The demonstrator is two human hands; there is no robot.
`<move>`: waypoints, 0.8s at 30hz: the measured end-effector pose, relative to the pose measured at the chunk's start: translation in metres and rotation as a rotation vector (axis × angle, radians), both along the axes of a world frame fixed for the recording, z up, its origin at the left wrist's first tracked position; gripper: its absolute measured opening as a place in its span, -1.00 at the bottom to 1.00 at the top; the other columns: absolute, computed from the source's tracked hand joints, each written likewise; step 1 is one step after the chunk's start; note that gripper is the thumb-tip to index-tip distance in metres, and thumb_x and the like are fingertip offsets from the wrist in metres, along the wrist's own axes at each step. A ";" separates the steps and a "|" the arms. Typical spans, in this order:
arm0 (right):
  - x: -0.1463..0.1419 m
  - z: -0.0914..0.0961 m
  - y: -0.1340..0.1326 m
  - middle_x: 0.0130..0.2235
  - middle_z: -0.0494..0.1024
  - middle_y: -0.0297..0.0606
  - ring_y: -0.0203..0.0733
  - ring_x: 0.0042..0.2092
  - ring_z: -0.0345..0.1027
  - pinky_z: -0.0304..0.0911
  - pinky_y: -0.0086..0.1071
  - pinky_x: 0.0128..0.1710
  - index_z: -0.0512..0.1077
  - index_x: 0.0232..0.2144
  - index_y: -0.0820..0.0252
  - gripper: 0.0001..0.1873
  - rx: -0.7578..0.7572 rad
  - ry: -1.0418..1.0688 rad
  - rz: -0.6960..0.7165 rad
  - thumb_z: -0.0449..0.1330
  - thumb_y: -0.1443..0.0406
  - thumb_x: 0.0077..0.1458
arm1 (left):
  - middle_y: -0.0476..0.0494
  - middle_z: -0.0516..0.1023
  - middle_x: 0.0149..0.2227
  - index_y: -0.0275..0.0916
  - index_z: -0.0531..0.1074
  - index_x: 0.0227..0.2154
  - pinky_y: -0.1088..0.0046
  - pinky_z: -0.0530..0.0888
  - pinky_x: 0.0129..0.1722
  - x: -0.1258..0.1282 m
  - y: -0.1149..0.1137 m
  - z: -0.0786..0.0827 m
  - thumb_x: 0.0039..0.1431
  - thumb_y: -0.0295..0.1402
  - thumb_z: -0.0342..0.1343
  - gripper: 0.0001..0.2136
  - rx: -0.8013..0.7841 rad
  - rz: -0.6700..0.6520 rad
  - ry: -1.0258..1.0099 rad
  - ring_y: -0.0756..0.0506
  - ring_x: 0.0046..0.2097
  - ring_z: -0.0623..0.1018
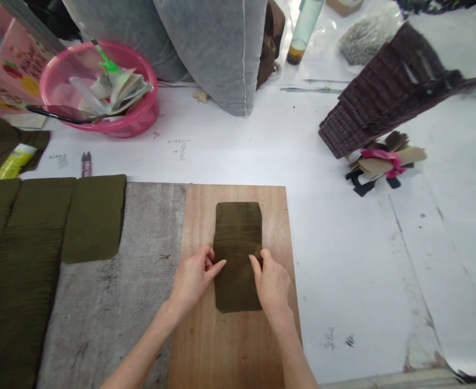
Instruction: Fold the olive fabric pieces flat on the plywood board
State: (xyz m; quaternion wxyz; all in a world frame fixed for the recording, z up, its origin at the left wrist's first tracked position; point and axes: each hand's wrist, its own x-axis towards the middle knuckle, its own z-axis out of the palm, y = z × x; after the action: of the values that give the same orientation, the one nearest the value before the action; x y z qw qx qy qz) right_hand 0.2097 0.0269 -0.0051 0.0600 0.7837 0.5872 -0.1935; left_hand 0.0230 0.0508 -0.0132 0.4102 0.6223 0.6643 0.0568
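Left arm: reaches in from the lower edge and slants up and to the right, forearm bare, wrist nearly straight.
Left hand (192, 276): at the left edge of the olive fabric stack (238, 286), thumb stretched over the top face, fingers curled beside the edge; thumb and forefinger tips stand apart, and whether they clamp the cloth I cannot tell.
Right arm: rises from the lower edge and leans up and to the left, steeper than the left one.
Right hand (274, 281): at the opposite edge, back upward, thumb tip over the cloth, forefinger bent by the side; its grip I cannot tell either.
Olive fabric stack: lies lengthwise on the wooden board (229, 351), between both hands, ridged above and smooth below.
Wooden board: lies on the white table (351, 270), beside a grey mat (100, 308) bearing olive fabric rows (19, 292).
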 end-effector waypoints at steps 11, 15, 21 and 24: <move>0.016 0.009 0.009 -0.29 0.50 -0.26 -0.15 -0.30 0.42 0.09 -0.37 -0.46 0.32 -0.30 0.11 -0.76 0.213 0.086 0.008 0.10 0.07 0.19 | 0.06 0.47 -0.53 -0.18 0.28 -0.37 0.51 0.21 -0.48 0.000 0.000 0.005 0.24 -0.18 -0.03 -0.81 0.074 0.005 0.082 -0.02 -0.49 0.46; 0.019 0.009 0.027 -0.10 0.43 -0.25 -0.13 -0.08 0.32 0.23 -0.35 -0.21 0.35 -0.12 0.08 -0.73 0.331 0.232 0.185 0.25 0.25 0.10 | 0.05 0.46 -0.46 -0.18 0.31 -0.26 0.50 0.29 -0.43 0.000 0.001 0.005 0.24 -0.19 0.01 -0.83 0.170 0.011 0.057 -0.01 -0.46 0.45; 0.022 0.009 0.049 -0.17 0.43 -0.27 -0.11 -0.10 0.27 0.23 -0.29 -0.17 0.38 -0.22 0.10 -0.71 0.241 0.239 0.358 0.34 0.30 -0.01 | -0.09 0.42 -0.12 -0.13 0.30 -0.01 0.44 0.39 -0.34 0.001 0.013 0.007 0.22 -0.30 0.06 -0.72 0.332 -0.191 0.157 -0.06 -0.27 0.49; 0.023 0.011 0.057 -0.21 0.44 -0.29 -0.11 -0.14 0.27 0.20 -0.29 -0.22 0.37 -0.24 0.10 -0.68 0.196 0.216 0.409 0.37 0.30 -0.05 | -0.11 0.38 -0.11 -0.13 0.31 -0.01 0.41 0.43 -0.29 0.002 0.020 0.009 0.20 -0.35 0.07 -0.71 0.333 -0.272 0.159 -0.09 -0.20 0.48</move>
State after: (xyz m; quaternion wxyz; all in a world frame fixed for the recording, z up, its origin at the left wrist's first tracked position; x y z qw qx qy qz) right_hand 0.2327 0.0840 0.0055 -0.0414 0.6253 0.7526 -0.2022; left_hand 0.0250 0.0709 -0.0047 0.2520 0.7678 0.5860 0.0604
